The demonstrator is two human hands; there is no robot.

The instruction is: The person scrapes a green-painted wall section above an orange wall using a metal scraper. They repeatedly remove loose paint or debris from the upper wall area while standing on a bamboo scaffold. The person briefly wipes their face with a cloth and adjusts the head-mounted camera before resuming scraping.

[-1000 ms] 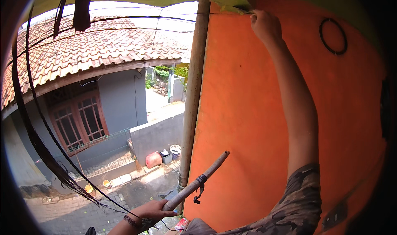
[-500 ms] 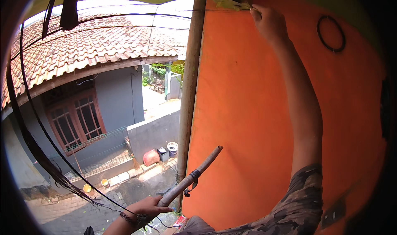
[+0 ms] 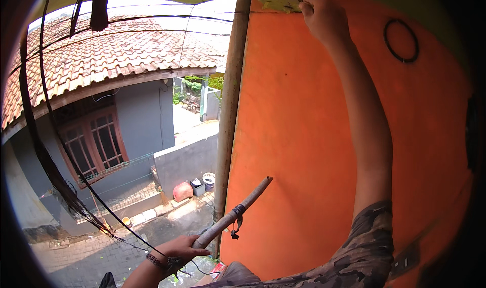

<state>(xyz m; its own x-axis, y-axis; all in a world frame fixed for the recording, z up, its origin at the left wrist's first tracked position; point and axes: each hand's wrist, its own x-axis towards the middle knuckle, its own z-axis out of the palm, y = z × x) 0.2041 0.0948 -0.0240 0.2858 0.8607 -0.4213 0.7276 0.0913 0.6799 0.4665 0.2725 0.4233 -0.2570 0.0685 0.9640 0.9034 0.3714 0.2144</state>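
My left hand [image 3: 181, 251] is closed around the lower end of a weathered wooden pole [image 3: 223, 226], which slants up to the right in front of the orange wall. Dark cord is tied round the pole, with a loose end hanging down. More thin cord bunches near my left wrist, which wears a beaded bracelet. High up, my right hand [image 3: 325, 18] has its fingers pinched together at the ragged edge of a yellow-green ceiling panel [image 3: 273, 2]. What lies between these fingertips is too small to make out. A thin dark line runs along the wall's top toward this hand.
An upright post [image 3: 231, 105] stands at the orange wall's [image 3: 298, 121] left edge. Dark cables [image 3: 38, 141] hang on the left. A black ring [image 3: 401, 40] is on the wall. Below lies a paved lane [image 3: 147, 240] with buckets beside a grey house with a tiled roof [image 3: 116, 50].
My right hand has shifted slightly left and up along the ceiling's ragged edge. The hanging cables at left have shifted right in view. My left hand stays on the pole.
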